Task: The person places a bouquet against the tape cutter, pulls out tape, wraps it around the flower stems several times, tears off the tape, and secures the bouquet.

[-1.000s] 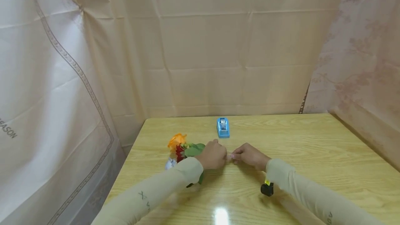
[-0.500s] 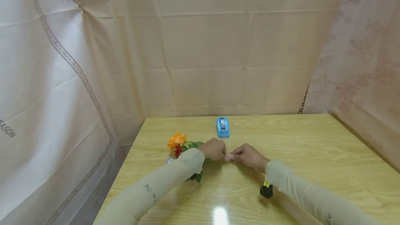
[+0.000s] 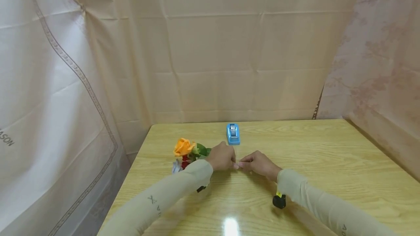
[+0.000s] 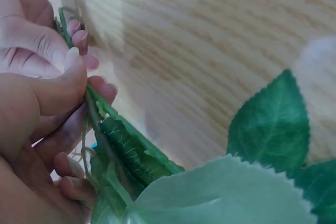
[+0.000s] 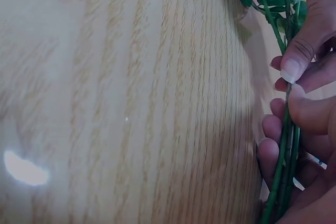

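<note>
My left hand (image 3: pixel 223 156) pinches the green stems (image 5: pixel 286 145) of a small bunch of artificial flowers between thumb and fingers. Just right of it, my right hand (image 3: pixel 259 164) holds the same stems lower down, its fingers curled behind them in the right wrist view. The two thumbs almost meet. At the bunch's left end show an orange rose (image 3: pixel 183 147), a red flower (image 3: pixel 185 162) and a pale flower (image 3: pixel 176 166), partly behind the left sleeve. Serrated leaves (image 4: pixel 220 192) spread near the left hand. Whether tape is on the stems cannot be made out.
A blue tape dispenser (image 3: pixel 233 134) stands on the wooden table (image 3: pixel 315 148), beyond the hands. Curtain-like sheets (image 3: pixel 210 46) enclose the table's back and sides. A black wrist camera (image 3: pixel 279 201) hangs under the right sleeve.
The bunch has turned: the orange rose now faces more toward me, and leaves below the left sleeve have gone from sight. My left hand has shifted slightly; the right stays nearly in place.
</note>
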Action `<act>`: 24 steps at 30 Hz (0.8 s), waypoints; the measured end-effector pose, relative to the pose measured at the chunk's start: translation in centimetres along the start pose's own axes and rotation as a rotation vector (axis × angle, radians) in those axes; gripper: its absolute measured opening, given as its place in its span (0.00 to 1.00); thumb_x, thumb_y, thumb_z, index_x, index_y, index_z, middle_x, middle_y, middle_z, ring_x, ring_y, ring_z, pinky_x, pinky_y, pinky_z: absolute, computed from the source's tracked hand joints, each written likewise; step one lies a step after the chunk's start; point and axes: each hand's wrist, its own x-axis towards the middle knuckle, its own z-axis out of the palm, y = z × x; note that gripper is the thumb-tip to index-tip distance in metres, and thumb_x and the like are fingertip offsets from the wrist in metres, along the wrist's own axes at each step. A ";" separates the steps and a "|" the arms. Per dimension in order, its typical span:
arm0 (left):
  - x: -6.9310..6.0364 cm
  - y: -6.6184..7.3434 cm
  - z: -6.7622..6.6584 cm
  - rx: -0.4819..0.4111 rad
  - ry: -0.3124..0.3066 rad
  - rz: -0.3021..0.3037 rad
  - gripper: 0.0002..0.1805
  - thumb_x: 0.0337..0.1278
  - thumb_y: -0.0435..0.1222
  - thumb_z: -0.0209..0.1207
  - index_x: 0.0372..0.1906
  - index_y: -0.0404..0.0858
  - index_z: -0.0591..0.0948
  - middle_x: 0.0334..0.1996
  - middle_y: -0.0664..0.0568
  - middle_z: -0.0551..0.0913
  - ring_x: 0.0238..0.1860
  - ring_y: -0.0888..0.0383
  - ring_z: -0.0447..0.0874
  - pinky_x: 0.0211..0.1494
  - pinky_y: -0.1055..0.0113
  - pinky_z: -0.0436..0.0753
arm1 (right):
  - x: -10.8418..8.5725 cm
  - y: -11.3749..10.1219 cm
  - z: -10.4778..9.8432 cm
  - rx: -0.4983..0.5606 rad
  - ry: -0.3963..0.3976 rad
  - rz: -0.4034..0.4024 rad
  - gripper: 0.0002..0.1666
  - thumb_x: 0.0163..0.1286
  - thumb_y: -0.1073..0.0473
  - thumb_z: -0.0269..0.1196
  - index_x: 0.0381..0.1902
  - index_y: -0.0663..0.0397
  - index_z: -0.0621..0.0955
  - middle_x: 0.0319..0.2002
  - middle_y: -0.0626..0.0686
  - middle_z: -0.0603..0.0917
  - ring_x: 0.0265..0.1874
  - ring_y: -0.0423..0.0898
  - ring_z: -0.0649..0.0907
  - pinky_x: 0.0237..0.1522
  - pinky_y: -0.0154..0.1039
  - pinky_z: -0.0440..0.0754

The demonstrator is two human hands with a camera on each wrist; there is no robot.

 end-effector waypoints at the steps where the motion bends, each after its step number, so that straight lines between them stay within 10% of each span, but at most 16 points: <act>1: -0.1 0.1 0.0 0.003 0.010 0.001 0.09 0.54 0.50 0.74 0.30 0.49 0.93 0.27 0.64 0.86 0.35 0.62 0.71 0.34 0.68 0.74 | 0.0 0.0 0.0 -0.010 0.000 0.003 0.14 0.74 0.56 0.65 0.50 0.59 0.89 0.48 0.55 0.89 0.44 0.49 0.87 0.46 0.46 0.85; 24: -0.6 0.8 -0.3 0.153 0.101 0.043 0.12 0.52 0.49 0.76 0.21 0.49 0.90 0.19 0.66 0.81 0.33 0.60 0.66 0.40 0.64 0.63 | 0.7 -0.6 -0.1 -0.114 0.040 -0.016 0.10 0.71 0.56 0.68 0.44 0.53 0.91 0.49 0.51 0.89 0.55 0.53 0.83 0.61 0.58 0.76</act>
